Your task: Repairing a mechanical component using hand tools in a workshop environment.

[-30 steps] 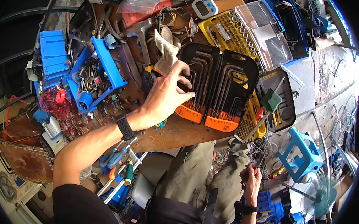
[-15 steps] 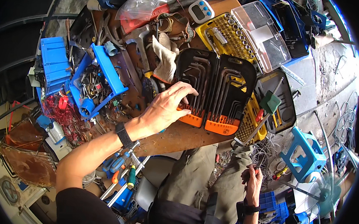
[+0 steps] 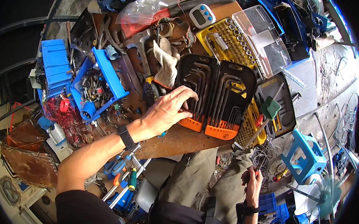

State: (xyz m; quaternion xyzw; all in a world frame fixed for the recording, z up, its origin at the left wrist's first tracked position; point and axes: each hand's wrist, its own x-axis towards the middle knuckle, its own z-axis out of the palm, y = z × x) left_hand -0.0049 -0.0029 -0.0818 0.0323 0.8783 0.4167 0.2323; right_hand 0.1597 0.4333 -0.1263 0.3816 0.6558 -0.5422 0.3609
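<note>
One open hex-key case (image 3: 222,99), partly beneath the left-hand fingers (image 3: 188,93)

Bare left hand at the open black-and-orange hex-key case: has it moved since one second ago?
Yes. Against the case, the left hand has shifted down the picture, toward the case's orange lower strip.

The left hand (image 3: 165,112) reaches over the left half of an opened hex-key case (image 3: 211,101), thumb and forefinger apart. The right hand (image 3: 253,181), near the knee, grips a partly hidden red-and-dark item (image 3: 258,172). A pale glove (image 3: 165,67) lies on the bench (image 3: 177,140).
</note>
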